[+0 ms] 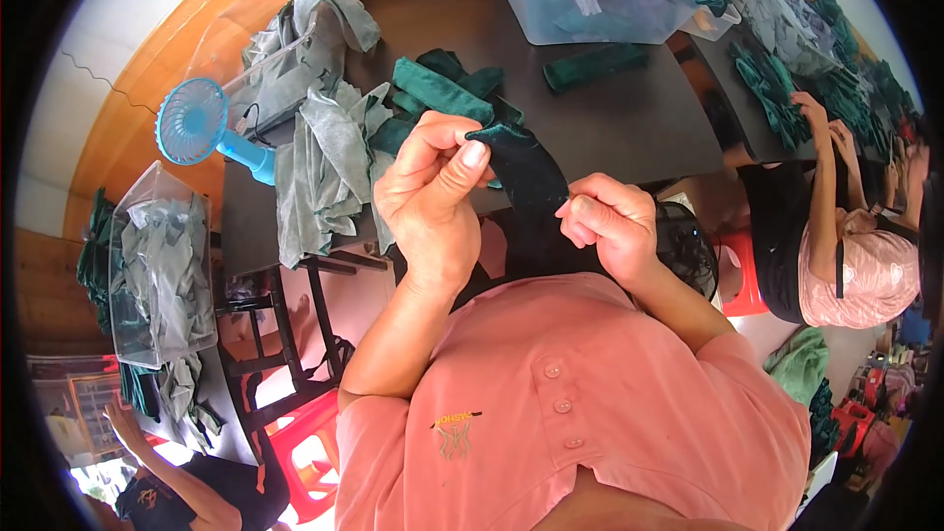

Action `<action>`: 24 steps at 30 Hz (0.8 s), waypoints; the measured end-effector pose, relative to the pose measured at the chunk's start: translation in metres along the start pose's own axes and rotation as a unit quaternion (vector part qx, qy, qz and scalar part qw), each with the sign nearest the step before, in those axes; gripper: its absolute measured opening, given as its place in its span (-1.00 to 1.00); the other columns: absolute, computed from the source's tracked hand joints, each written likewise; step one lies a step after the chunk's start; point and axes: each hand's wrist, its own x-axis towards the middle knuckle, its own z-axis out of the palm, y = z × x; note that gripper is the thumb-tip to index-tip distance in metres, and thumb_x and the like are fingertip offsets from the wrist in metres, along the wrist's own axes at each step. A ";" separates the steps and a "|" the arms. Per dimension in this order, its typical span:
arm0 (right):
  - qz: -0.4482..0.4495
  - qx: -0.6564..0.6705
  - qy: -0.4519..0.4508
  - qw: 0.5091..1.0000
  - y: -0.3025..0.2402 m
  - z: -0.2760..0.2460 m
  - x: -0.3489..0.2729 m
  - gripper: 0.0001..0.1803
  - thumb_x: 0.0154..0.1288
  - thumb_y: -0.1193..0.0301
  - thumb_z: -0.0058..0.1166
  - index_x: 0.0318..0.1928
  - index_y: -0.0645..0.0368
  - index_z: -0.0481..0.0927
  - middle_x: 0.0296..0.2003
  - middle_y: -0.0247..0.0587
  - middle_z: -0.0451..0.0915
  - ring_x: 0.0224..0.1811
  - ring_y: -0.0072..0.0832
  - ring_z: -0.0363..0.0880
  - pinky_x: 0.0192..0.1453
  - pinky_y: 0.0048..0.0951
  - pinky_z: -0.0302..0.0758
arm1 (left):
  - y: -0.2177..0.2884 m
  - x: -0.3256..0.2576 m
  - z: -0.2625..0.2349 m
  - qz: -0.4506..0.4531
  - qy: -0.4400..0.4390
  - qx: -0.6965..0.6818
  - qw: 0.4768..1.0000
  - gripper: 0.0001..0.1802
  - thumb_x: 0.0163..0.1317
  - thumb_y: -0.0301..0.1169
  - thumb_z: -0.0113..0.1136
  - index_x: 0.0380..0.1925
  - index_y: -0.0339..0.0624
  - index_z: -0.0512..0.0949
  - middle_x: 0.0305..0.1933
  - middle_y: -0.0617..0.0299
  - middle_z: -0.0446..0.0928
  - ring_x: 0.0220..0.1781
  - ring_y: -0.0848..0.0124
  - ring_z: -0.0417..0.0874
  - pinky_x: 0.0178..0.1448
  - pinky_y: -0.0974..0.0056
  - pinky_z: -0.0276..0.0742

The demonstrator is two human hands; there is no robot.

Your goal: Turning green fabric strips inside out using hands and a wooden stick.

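A strip of dark green velvet fabric stretches between my two hands, over the table's near edge. My left hand pinches its upper left end between thumb and forefinger. At the lower right edge of the strip, my right hand is closed with its fingertips on the fabric. Just beyond my left hand lie several folded green velvet pieces in a loose heap. Another folded green velvet piece rests by itself farther right on the dark table.
Grey-green fabric pieces drape over the table's left side beside a blue handheld fan. A translucent bin of green fabric stands at the far edge. Co-workers' hands handle green cloth at the right; another person sits lower left.
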 end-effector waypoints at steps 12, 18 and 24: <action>-0.096 -0.214 0.056 0.970 -0.006 -0.005 -0.003 -0.77 0.39 0.42 0.06 -0.30 0.38 0.60 -0.62 -0.35 0.48 -0.65 -0.69 0.30 -0.54 -0.60 0.22 | 0.034 -0.004 0.004 -0.113 -0.094 0.138 0.979 -0.72 0.22 -0.71 0.13 -0.06 -0.36 0.60 -0.11 0.16 0.54 -0.36 0.51 0.61 -0.28 0.46 0.50; -0.099 -0.219 0.050 0.969 -0.002 -0.012 -0.010 -0.78 0.38 0.42 0.08 -0.30 0.38 0.61 -0.61 -0.34 0.51 -0.65 -0.71 0.31 -0.54 -0.61 0.23 | 0.023 -0.007 0.001 -0.059 -0.081 0.096 0.990 -0.82 0.32 -0.65 0.08 -0.13 -0.39 0.60 -0.13 0.14 0.53 -0.36 0.45 0.64 -0.26 0.43 0.54; -0.128 -0.240 0.038 0.961 -0.002 -0.012 -0.008 -0.76 0.38 0.39 0.08 -0.30 0.38 0.61 -0.63 -0.35 0.48 -0.67 -0.70 0.30 -0.55 -0.61 0.22 | 0.013 -0.013 0.003 -0.032 -0.070 0.081 0.994 -0.84 0.35 -0.61 0.07 -0.14 -0.39 0.59 -0.17 0.16 0.54 -0.40 0.48 0.62 -0.27 0.44 0.51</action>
